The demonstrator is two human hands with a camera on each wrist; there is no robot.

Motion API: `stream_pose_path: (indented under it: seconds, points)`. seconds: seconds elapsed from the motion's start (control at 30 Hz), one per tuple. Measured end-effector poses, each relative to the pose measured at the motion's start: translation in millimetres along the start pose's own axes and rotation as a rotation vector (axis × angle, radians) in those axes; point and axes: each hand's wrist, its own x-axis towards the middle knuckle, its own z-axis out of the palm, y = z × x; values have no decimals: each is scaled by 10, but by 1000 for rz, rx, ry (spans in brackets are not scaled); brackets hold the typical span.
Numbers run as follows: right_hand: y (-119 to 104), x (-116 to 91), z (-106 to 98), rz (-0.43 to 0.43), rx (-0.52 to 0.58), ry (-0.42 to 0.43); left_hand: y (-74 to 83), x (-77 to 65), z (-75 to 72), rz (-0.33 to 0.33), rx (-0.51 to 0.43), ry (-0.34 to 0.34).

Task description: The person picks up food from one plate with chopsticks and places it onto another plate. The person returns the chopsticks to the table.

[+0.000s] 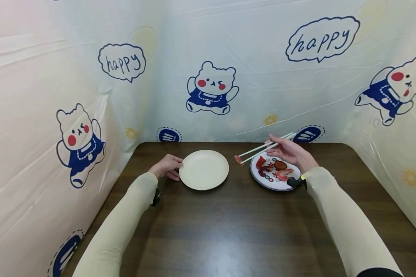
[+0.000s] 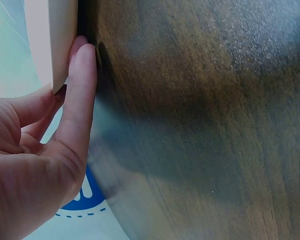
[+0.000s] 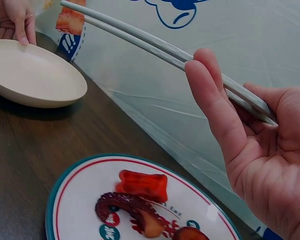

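Observation:
At the rim of a bare cream plate (image 1: 204,170), my left hand (image 1: 168,166) pinches the edge, thumb on top and fingers beneath. My right hand (image 1: 292,151) holds a pair of pale chopsticks (image 3: 140,41). Between their tips is a small orange-red piece of food (image 3: 70,21), raised in the gap between the two plates. Below the right hand sits a white patterned plate (image 1: 271,186). On it lie a red block of food (image 3: 144,185), a dark tentacle-like piece (image 3: 121,204), a round brown slice (image 1: 280,165) and a pinkish piece (image 1: 283,175).
Both plates are at the far side of a dark wooden table (image 1: 211,231). A printed cloth (image 1: 256,92) hangs behind the table and along its sides, close to the far edge and the right hand.

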Motion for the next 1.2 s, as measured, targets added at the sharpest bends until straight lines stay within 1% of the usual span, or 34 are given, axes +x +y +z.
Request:
stream_pose_path:
  seconds: [0.07,0.23,0.57,0.83,1.07,1.2]
  points:
    - [19,34,2,-7,8,-5,4,5,8,-2,-3,2]
    - [72,107,7,-1,34,28,14,6,16,1,-3,1]
    - [146,240,75,-1,19,109,11,-5,7,-7,6,9]
    - [204,298,136,10,-1,101,16,-11,-1,-8,6,6]
    - [263,386,214,6,-6,153,10,-17,-5,-4,-1,1]
    - [290,434,251,13,-11,163,17,-26,-6,-3,-3,2]
